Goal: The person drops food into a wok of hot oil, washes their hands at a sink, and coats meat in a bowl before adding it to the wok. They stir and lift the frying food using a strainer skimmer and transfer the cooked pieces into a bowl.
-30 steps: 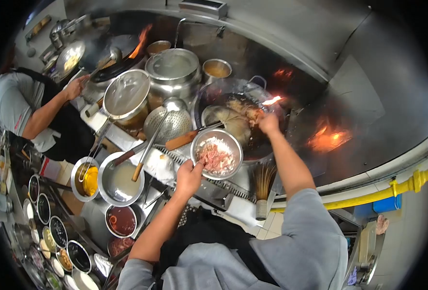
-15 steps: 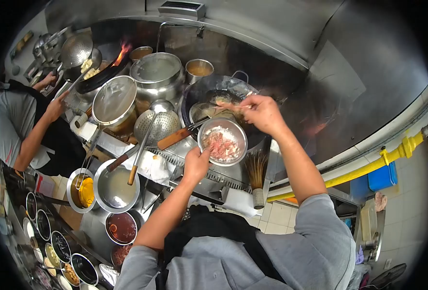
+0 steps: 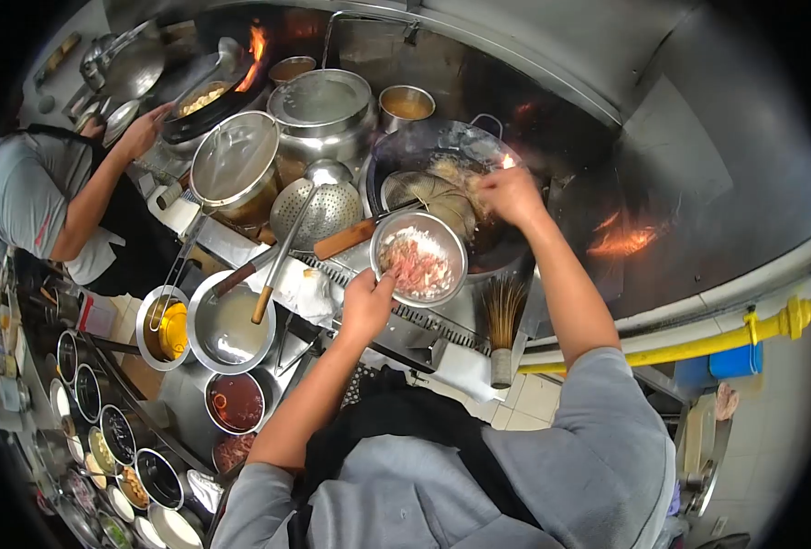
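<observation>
My left hand grips the near left rim of a steel bowl, which holds raw meat strips dusted with white powder. Over the right side of a dark wok is my right hand, its fingers pinched together; whatever is between them is hidden. Below that hand, pale food bubbles in the wok. A wire strainer rests in the wok, its wooden handle sticking out to the left, just above the bowl.
A co-worker stands at the left by a second wok with a flame behind. Pots, a perforated ladle and a bowl of cloudy liquid lie between. A bamboo brush stands near the front edge; a yellow pipe runs right.
My right hand has gone from above the bowl's far side back over the wok, where flame shows again. The co-worker's strainer has moved away from the second wok.
</observation>
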{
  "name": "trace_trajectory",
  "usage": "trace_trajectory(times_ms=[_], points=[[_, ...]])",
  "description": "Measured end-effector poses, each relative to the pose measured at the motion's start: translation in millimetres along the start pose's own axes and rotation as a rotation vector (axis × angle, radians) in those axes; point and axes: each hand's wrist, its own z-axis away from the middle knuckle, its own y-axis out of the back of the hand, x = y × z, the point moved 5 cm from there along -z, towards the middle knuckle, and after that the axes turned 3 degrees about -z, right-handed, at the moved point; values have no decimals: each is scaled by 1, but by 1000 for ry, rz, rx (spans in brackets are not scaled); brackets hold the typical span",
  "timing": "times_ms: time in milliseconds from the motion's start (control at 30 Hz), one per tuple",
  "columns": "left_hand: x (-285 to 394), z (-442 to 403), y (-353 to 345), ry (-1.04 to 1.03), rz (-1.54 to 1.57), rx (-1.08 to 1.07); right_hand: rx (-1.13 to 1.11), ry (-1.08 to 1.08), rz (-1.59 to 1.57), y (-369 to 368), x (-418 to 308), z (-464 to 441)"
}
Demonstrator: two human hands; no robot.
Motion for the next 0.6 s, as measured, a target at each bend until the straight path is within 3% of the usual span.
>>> trace_trajectory(times_ms=[67,133,233,333,367,467,500,533,600], points=[[17,-3,-6,-83,-139,8,-34,499,132,-33,-51,48],[18,-7,-14,-171,-168,-21,-70,625,321,-60,-86,88],[41,0,-18,-108,-18,-47,64,614,236,-38,-89,85],[24,-19,-19,-96,173,-36,61,376,-232,-6,-73,76],[20,-24,-21,-100,176,-37,18,266,-225,4,-70,78],[20,-27,-26,-104,126,-38,-17,293,-183,-23,-51,67],[27,-23,-27,-101,117,-52,-2,299,97,-30,-52,68],[34,-21,-29,-104,109,-63,-1,296,91,-28,-52,68],[37,-22,-30,-107,57,-78,-124,-133,-379,-27,-37,63]])
